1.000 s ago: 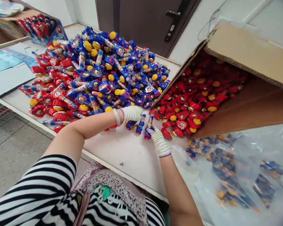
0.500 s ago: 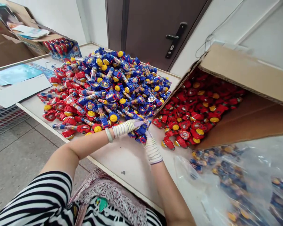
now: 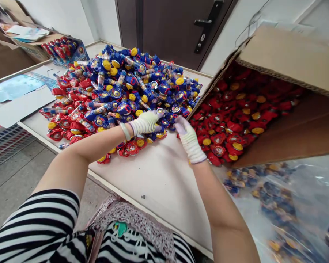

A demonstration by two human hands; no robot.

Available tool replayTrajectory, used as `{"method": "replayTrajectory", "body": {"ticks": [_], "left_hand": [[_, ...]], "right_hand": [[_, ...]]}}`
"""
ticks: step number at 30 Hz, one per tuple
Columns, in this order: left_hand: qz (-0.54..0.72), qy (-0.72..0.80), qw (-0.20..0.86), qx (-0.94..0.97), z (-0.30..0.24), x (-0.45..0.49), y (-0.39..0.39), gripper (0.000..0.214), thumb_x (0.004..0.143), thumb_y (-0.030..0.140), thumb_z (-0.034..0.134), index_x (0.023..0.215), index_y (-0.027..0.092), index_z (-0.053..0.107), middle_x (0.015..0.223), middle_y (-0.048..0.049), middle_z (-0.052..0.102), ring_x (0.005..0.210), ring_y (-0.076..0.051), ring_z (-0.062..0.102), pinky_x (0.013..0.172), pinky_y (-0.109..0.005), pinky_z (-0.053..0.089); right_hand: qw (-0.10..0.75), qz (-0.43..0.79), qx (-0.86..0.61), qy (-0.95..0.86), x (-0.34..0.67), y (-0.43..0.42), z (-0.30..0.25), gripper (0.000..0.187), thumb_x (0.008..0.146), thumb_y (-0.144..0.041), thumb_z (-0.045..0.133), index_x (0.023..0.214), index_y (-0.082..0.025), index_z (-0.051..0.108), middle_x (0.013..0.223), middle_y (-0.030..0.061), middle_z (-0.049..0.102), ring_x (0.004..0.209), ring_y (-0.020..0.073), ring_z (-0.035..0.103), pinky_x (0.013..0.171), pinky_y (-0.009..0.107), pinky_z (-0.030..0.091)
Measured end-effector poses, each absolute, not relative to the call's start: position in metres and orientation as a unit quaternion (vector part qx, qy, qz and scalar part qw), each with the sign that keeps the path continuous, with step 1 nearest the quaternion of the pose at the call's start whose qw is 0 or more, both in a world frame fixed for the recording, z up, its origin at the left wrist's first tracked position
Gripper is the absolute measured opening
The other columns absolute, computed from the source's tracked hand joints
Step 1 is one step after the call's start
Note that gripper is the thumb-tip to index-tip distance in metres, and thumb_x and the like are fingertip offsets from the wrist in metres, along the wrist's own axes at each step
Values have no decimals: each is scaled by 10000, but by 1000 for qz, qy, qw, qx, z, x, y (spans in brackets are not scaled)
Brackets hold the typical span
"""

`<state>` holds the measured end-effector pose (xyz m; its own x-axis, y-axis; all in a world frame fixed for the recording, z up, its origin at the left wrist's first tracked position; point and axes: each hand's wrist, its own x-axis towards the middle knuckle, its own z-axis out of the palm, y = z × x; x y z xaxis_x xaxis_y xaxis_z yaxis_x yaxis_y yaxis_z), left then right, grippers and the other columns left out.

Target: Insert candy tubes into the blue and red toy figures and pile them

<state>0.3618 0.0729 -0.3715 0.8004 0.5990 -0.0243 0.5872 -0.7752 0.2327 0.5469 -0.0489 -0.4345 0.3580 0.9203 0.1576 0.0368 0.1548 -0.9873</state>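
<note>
Both my hands wear pale striped gloves with lilac fingertips. My left hand (image 3: pixel 146 122) rests at the front edge of a large heap of blue plastic toys (image 3: pixel 116 93), each with a round dial and some with clear filled tubes. Its thumb and fingers are apart, over the toys, and I see nothing held. To its right, my right hand (image 3: pixel 190 142) hovers with fingers apart, between the heap and a pile of red plastic toys (image 3: pixel 222 126). That pile spills from the mouth of a cardboard box (image 3: pixel 287 54) lying on its side. More red toys with tubes (image 3: pixel 71 120) form the heap's left side.
The white table (image 3: pixel 153 186) runs beneath everything. Clear plastic bags (image 3: pixel 312 182) with blue and yellow pieces lie at right. At back left stand a packed display box (image 3: pixel 79 53) and flat card sheets (image 3: pixel 22 104). Behind is a dark door (image 3: pixel 170 33).
My hands held blue toys together over the table's front; now they have parted and those toys are out of them. The left moved up-left to the heap, the right moved rightward. The view shifted slightly.
</note>
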Motion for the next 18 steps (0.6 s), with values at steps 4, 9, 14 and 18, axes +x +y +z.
{"method": "replayTrajectory", "body": {"ticks": [4,9,14,18], "left_hand": [[-89,297,-8,951,-415,345,28,884,796,340,822,1551,115,423,1455,-243,500,1302,-412,508,1096,-532,443],[-51,308,40,949,-416,350,33,593,781,244,826,1324,103,633,1303,-188,625,1322,-387,499,1175,-535,359],[14,353,111,929,-374,356,53,398,941,241,655,1306,84,621,1231,-120,681,1116,-250,656,1029,-347,521],[251,400,164,866,-300,359,104,551,1015,207,487,1480,-50,338,1559,-151,433,1455,-259,415,1251,-365,291]], "right_hand": [[578,452,-589,-341,522,-109,-494,603,665,-565,814,1139,-215,684,1218,135,701,1209,298,636,1099,508,492],[557,522,-578,-290,500,-124,-509,618,586,-564,836,1071,-208,696,1159,143,725,1077,290,690,1034,508,527],[564,542,-563,-269,494,-158,-504,550,665,-535,829,1103,-222,716,1201,134,731,978,258,722,943,454,581],[562,546,-563,-263,491,-193,-500,439,678,-450,831,1050,-239,732,1199,106,747,1072,264,711,1008,440,558]]}}
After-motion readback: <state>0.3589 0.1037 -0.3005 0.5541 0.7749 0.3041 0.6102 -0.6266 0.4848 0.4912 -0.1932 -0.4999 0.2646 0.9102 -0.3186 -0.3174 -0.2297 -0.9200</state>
